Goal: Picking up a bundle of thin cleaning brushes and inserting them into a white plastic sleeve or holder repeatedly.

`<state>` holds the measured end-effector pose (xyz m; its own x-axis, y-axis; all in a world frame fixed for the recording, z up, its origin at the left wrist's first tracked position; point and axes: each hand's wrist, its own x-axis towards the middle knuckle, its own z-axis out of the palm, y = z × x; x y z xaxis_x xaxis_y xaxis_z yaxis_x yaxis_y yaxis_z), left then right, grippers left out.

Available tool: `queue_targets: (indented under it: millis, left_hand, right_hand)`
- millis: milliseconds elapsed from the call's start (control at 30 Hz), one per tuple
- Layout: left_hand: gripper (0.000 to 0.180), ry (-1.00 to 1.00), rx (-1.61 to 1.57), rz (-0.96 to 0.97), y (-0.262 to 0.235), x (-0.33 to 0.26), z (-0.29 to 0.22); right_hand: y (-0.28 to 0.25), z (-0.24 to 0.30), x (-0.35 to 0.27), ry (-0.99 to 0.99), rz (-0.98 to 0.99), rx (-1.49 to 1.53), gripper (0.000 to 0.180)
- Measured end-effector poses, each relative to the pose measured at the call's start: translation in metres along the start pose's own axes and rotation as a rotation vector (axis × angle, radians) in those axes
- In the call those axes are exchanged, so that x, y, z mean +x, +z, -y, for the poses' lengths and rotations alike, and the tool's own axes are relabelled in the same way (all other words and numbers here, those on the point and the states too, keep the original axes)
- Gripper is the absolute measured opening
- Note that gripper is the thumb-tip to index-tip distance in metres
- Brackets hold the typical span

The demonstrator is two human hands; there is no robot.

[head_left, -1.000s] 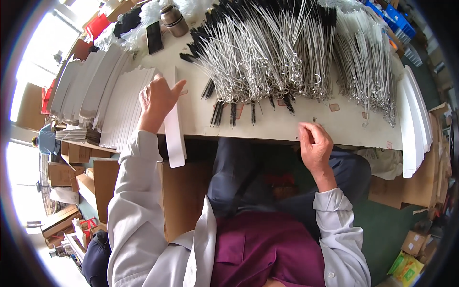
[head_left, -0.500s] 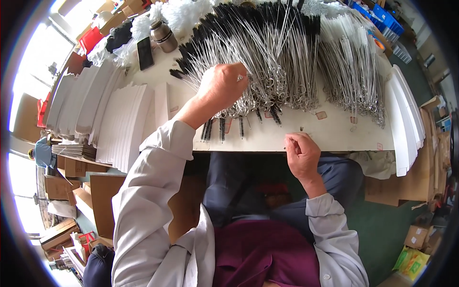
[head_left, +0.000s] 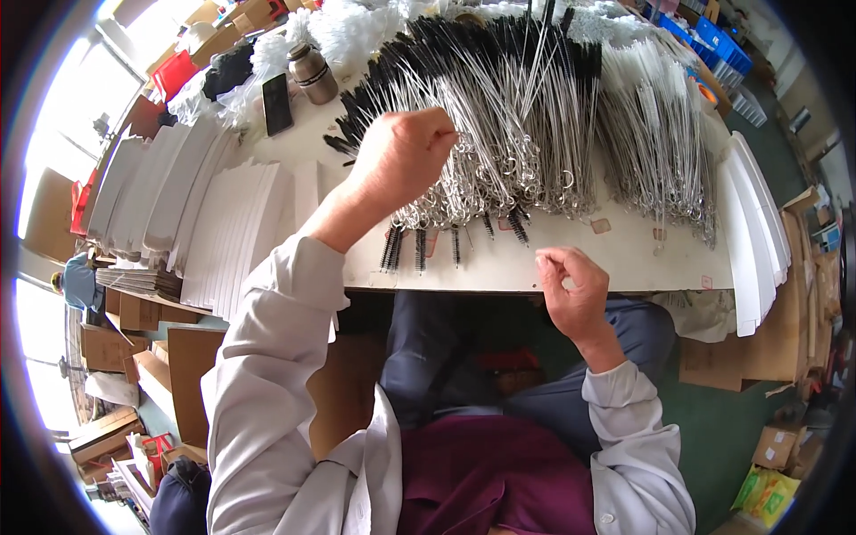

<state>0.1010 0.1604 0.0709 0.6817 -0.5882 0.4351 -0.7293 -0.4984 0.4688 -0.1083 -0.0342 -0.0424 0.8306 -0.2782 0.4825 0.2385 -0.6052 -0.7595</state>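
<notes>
A large heap of wire-handled brushes (head_left: 571,116), with black bristles and looped ends, spreads over the table (head_left: 499,272). My left hand (head_left: 406,152) is closed above the heap's left side, near the looped ends; whatever its fingers hold is hidden. Close to the table's front edge, my right hand (head_left: 575,290) has thumb and fingers curled together in a pinch. I cannot make out anything in that pinch. Several short black bristle tips (head_left: 421,251) stick out from under the heap toward me. To the right lies a bundle of wire brushes with white bristles (head_left: 655,134).
White folded cartons (head_left: 227,232) stand in rows at the left, and more white cartons (head_left: 753,241) lean at the right edge. A phone (head_left: 277,104) and a metal flask (head_left: 312,76) lie behind. Clear plastic bags (head_left: 352,36) pile at the back.
My left hand has shifted slightly left and turned over the heap. My right hand has moved a little right and down, still pinched. The view has tilted slightly.
</notes>
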Motion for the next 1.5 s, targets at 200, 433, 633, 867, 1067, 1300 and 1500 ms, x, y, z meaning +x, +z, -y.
queue_targets:
  millis: [200,433,633,867,1067,1300,1500]
  left_hand:
    - [0.013,-0.104,-0.325,0.050,-0.066,0.014,0.001]
    - [0.026,-0.310,-0.630,-0.163,-0.152,0.033,0.024]
    - [0.027,0.006,-0.564,-0.212,-0.250,0.035,0.094]
    - [0.030,0.095,-0.053,-0.400,-0.250,0.017,0.021]
    - [0.019,0.321,-0.631,-0.399,-0.166,-0.028,-0.061]
    - [0.016,0.494,-0.515,-0.163,-0.069,-0.084,-0.119]
    - [0.023,0.515,-0.435,-0.038,-0.013,-0.102,-0.133]
  right_hand:
    - [0.032,0.032,0.087,-0.501,-0.024,-0.208,0.028]
    - [0.094,0.009,0.147,-0.471,0.207,-0.538,0.056]
    - [0.106,-0.004,0.148,-0.419,0.221,-0.615,0.060]
    - [0.087,0.034,0.140,-0.497,0.030,-0.486,0.049]
    - [0.070,0.107,0.103,0.184,0.557,0.828,0.099]
    - [0.011,0.147,0.100,0.440,0.355,1.423,0.086]
    - [-0.023,0.121,0.078,0.444,0.019,1.413,0.047]
